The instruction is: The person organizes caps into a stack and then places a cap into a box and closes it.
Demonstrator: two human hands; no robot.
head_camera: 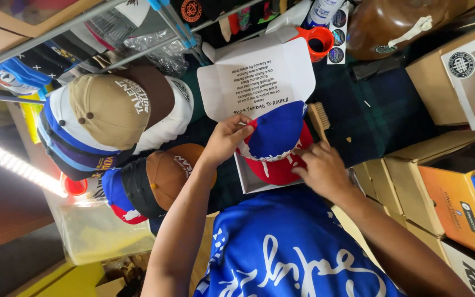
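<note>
While the blue-and-red cap (276,144) sits in the open white box (246,179) on the worktop, left hand (225,138) fingers pinch its crown and right hand (320,168) fingers grip its red brim; stacked caps (108,113) lie nearby.

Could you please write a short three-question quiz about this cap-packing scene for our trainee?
1. True or false: both hands, the left hand and the right hand, touch the blue and red cap.
2. What does the cap sit in? A) the white box B) the orange cup C) a brown carton
3. Fill in: the stack of caps lies on the person's ____ side.

Key: 1 true; 2 A; 3 left.
</note>
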